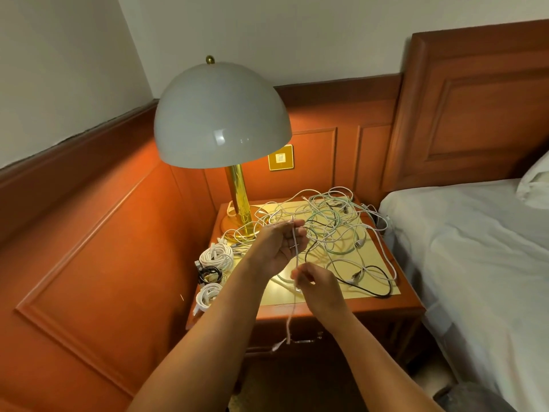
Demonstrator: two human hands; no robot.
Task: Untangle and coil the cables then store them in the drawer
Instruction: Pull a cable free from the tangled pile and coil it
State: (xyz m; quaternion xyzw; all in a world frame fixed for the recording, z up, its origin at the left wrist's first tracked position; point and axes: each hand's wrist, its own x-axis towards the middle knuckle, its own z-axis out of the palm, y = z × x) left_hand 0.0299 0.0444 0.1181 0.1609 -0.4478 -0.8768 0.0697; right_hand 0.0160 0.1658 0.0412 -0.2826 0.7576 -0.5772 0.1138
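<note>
From the head camera I see my left hand (pixel 277 248) raised above the desk (pixel 341 307), fingers curled round a thin white cable (pixel 294 248) that runs straight down to my right hand (pixel 316 285), whose fingertips pinch the same strand lower; its free tail hangs past the desk's front edge, connector end dangling near the drawer (pixel 297 340), which looks closed. So both grips are closed on one cable, neither wide. Behind them the tangle of cables (pixel 335 230) sprawls over the desktop, white, pale green and one black strand looping toward the front right corner. Three finished coils (pixel 214 269) sit along the left edge (two white, one black between them). A lamp (pixel 222 120) stands at the back left, its brass base touching the heap. I judge the step is drawing this strand free and starting its coil. To do it well I would keep the left hand as the anchor, feed with the right in even loops, and pull gently, since any knot in the heap will tighten or drag neighbours toward the bed (pixel 475 248).
</note>
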